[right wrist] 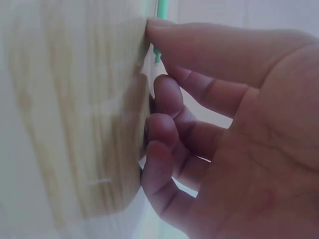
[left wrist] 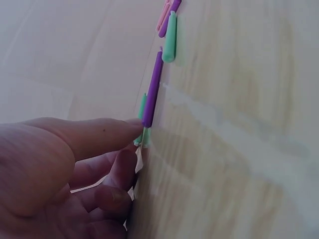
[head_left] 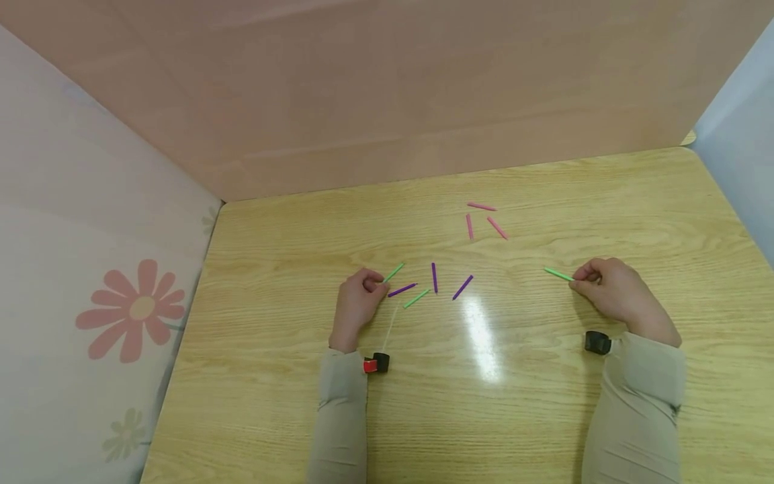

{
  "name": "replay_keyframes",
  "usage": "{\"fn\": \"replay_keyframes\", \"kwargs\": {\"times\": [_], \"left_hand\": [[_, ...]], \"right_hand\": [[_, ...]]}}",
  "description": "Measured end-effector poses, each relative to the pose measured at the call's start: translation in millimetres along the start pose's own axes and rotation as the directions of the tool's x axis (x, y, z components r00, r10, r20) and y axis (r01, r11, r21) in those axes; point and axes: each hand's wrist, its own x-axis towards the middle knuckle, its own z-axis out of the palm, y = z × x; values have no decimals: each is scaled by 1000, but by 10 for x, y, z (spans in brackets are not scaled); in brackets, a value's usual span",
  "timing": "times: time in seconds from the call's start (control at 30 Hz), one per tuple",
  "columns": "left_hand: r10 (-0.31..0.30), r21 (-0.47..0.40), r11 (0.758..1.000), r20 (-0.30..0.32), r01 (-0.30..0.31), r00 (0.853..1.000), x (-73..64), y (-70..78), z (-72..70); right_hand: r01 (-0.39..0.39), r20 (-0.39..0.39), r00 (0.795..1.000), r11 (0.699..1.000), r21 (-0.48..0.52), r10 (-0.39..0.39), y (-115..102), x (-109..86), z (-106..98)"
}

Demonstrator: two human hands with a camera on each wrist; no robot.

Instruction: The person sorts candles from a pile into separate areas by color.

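My left hand (head_left: 359,296) pinches the near end of a thin green stick (head_left: 394,271) between thumb and forefinger. A purple stick (head_left: 402,290) lies right at the thumb tip, and another green stick (head_left: 417,298) is just beyond it. In the left wrist view, the thumb (left wrist: 99,134) overlaps the lower end of the purple stick (left wrist: 153,89). Far to the right, my right hand (head_left: 611,286) pinches one end of a third green stick (head_left: 557,274), which points left. In the right wrist view, the thumb partly hides that green stick (right wrist: 162,9), and the other fingers curl near the tabletop.
Two more purple sticks (head_left: 434,277) (head_left: 463,288) lie mid-table. Three pink sticks (head_left: 482,206) form a loose group farther back. The wooden table (head_left: 272,249) meets a brownish partition (head_left: 387,101) behind and a flowered panel (head_left: 142,309) on the left. Black wrist cameras (head_left: 597,343) sit beside the cuffs.
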Motion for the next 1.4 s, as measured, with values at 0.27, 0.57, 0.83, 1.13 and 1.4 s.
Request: {"fn": "replay_keyframes", "kwargs": {"times": [0.27,0.57,0.83,1.13,1.4], "left_hand": [[14,11,1000,-18,-14,1000,-15,11,14],[11,54,998,-22,-10,1000,0,32,51],[12,55,998,-11,-12,1000,-3,51,62],[24,100,995,-23,-22,999,-7,63,84],[3,144,990,15,-5,1000,-23,79,74]], "right_hand": [[-7,-4,1000,1000,0,7,14,5,0],[-17,-4,1000,1000,-4,17,28,-2,-11],[-28,7,1000,1000,5,28,24,-14,-23],[-14,0,1000,1000,-5,14,6,-12,-22],[-23,7,1000,1000,15,23,-4,-21,-12]]}}
